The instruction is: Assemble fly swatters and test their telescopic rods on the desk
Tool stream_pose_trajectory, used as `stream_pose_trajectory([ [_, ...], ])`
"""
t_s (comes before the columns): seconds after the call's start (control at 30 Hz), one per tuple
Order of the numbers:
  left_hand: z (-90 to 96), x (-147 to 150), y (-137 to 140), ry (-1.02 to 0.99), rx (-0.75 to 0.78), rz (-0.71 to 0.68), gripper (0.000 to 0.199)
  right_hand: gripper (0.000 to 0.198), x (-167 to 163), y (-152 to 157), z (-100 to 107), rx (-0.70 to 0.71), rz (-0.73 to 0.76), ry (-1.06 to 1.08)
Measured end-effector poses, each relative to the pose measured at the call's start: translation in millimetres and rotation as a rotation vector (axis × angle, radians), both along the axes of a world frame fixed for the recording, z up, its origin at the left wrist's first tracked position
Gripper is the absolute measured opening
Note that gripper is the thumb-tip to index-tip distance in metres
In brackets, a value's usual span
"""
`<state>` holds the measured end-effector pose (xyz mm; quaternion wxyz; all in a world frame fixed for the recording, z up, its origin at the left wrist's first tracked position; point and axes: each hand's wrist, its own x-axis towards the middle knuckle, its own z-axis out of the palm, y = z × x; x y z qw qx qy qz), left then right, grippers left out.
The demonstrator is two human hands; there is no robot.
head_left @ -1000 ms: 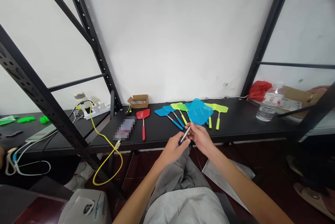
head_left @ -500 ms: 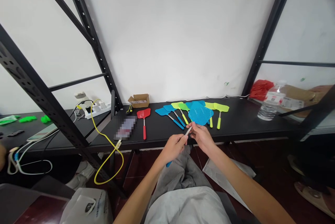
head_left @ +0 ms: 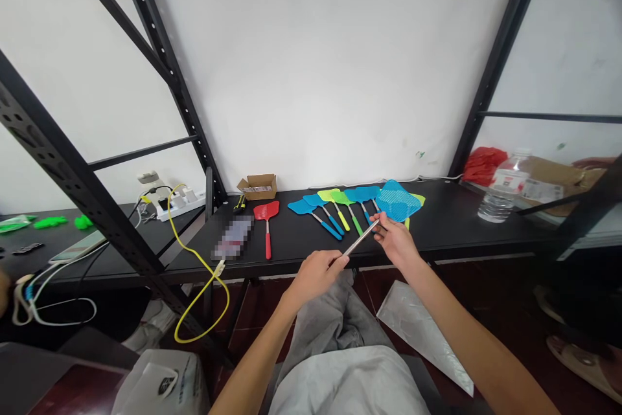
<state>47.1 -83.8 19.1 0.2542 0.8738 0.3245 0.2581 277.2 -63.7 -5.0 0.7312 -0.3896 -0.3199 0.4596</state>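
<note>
A blue fly swatter (head_left: 397, 201) with a telescopic metal shaft is held between both hands, above the desk's front edge. My left hand (head_left: 318, 274) is closed around its handle end, which is hidden in the fist. My right hand (head_left: 396, 240) pinches the shaft just below the mesh head. Behind it on the desk lies a row of fly swatters: blue ones (head_left: 302, 208), a green one (head_left: 346, 197) and yellow-green ones (head_left: 331, 195), one partly covered by the held head. Apart from the row, to the left, lies a red fly swatter (head_left: 266, 211).
On the black desk (head_left: 291, 252) are a small cardboard box (head_left: 258, 187) and a blurred-out phone (head_left: 234, 237) with a yellow cable (head_left: 228, 298). A water bottle (head_left: 505, 188) stands at right. Black metal posts (head_left: 182, 91) flank the desk.
My right hand has moved up and to the right with the swatter's head, and a longer stretch of metal shaft now shows between my hands. My left hand has stayed almost in place.
</note>
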Motion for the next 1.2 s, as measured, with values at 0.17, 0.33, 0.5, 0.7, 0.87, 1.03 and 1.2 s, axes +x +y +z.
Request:
stream_pose_trajectory([
  [0.17, 3.2, -16.0, 4.1, 0.067, 0.044, 0.011, 0.045, 0.032, 41.2, 4.6, 0.4, 0.015, -0.133, 0.023],
  [0.33, 8.2, -26.6, 7.1, 0.090, 0.033, 0.007, 0.043, 0.034, 73.0, 1.8, -0.4, 0.035, -0.210, 0.054],
  [0.5, 8.6, -25.2, 7.6, 0.122, 0.062, 0.041, 0.040, 0.035, 67.9, 0.3, 3.7, 0.077, -0.191, 0.067],
  [0.7, 9.5, -25.5, 6.6, 0.105, 0.033, 0.132, 0.031, 0.036, 33.5, -3.6, 11.6, 0.078, -0.112, 0.040],
  [0.87, 7.7, -17.1, 4.0, 0.075, 0.071, 0.132, 0.031, 0.035, -17.1, -11.0, 4.6, 0.054, 0.034, -0.040],
  [1.03, 3.7, -12.3, 3.2, 0.067, 0.113, 0.121, 0.033, 0.036, -60.0, -20.7, -11.8, 0.058, 0.227, -0.239],
  [1.2, 3.1, -11.9, 3.7, 0.056, 0.138, 0.142, 0.040, 0.042, -68.0, -25.4, -12.2, 0.058, 0.288, -0.305],
])
